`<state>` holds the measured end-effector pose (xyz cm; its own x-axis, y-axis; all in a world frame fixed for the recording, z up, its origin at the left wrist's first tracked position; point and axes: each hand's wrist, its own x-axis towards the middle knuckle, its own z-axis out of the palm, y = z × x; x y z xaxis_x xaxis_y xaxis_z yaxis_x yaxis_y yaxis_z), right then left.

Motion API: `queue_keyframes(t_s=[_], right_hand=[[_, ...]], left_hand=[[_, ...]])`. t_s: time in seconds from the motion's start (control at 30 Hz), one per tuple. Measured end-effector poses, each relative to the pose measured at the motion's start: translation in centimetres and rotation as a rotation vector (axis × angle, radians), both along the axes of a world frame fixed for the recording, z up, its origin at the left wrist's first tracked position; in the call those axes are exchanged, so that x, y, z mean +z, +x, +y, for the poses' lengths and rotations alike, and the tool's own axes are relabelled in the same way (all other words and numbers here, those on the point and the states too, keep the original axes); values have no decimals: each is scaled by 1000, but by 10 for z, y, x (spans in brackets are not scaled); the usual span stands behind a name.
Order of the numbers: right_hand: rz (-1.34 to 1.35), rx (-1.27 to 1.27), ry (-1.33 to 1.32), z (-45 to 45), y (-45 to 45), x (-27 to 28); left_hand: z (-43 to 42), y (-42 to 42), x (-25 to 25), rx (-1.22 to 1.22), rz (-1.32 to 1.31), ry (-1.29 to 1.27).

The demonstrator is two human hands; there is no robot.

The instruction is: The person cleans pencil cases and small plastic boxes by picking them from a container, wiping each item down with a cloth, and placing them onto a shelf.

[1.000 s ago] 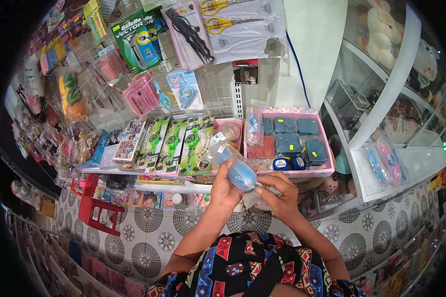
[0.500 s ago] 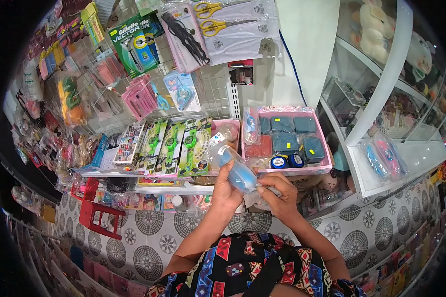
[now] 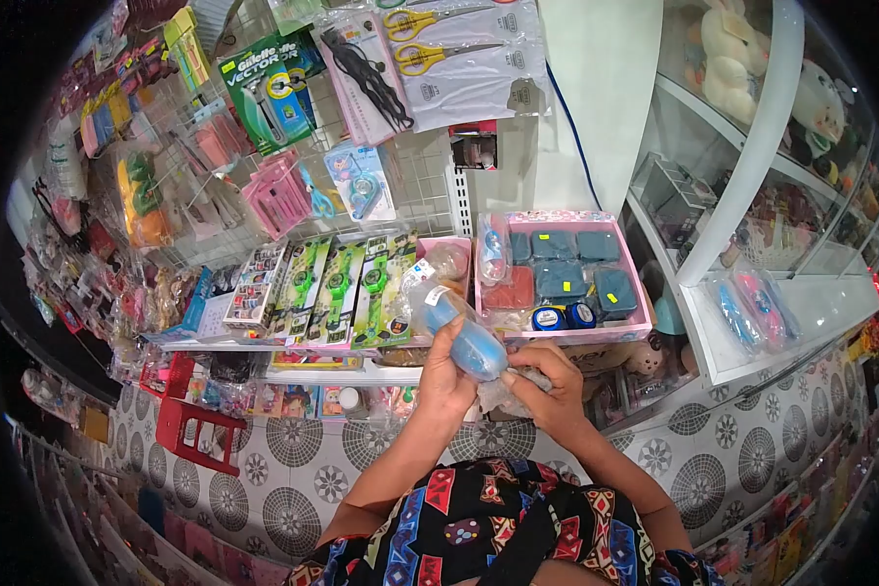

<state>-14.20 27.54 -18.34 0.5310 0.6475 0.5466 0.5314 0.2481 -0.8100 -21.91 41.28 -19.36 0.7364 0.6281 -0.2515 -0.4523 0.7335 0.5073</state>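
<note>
1. Head view: left hand (image 3: 445,377) clamped round blue wrapped item (image 3: 477,352); right hand (image 3: 555,387) pinching crumpled plastic (image 3: 501,398) at its lower end.
2. Item in hand, near pink box (image 3: 617,336)'s front-left corner.
3. Likely step: working the plastic; next move calls for steady left grip.

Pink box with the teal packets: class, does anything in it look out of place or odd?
One red packet, towards the left of the pink box, stands out by colour beside the teal packets. I see nothing spilled.
</note>
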Motion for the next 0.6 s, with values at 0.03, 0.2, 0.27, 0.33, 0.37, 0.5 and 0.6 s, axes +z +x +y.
queue_keyframes(t_s=[0.03, 0.2, 0.27, 0.33, 0.37, 0.5, 0.6], right_hand=[[-1, 1, -3, -1, 0, 1], [90, 115, -41, -6, 4, 3], [179, 151, -65, -7, 7, 1], [286, 176, -87, -7, 11, -4], [320, 177, -108, -7, 12, -5], [390, 189, -170, -5, 19, -4], [396, 209, -206, 0, 25, 1]], left_hand=[[0, -1, -1, -5, -10, 8], [5, 0, -14, 45, -9, 108], [7, 3, -19, 62, -19, 137], [6, 6, -20, 86, -23, 166], [4, 8, -18, 102, -22, 180], [-6, 10, -1, 138, -10, 279], [-10, 14, 5, 180, 27, 344]])
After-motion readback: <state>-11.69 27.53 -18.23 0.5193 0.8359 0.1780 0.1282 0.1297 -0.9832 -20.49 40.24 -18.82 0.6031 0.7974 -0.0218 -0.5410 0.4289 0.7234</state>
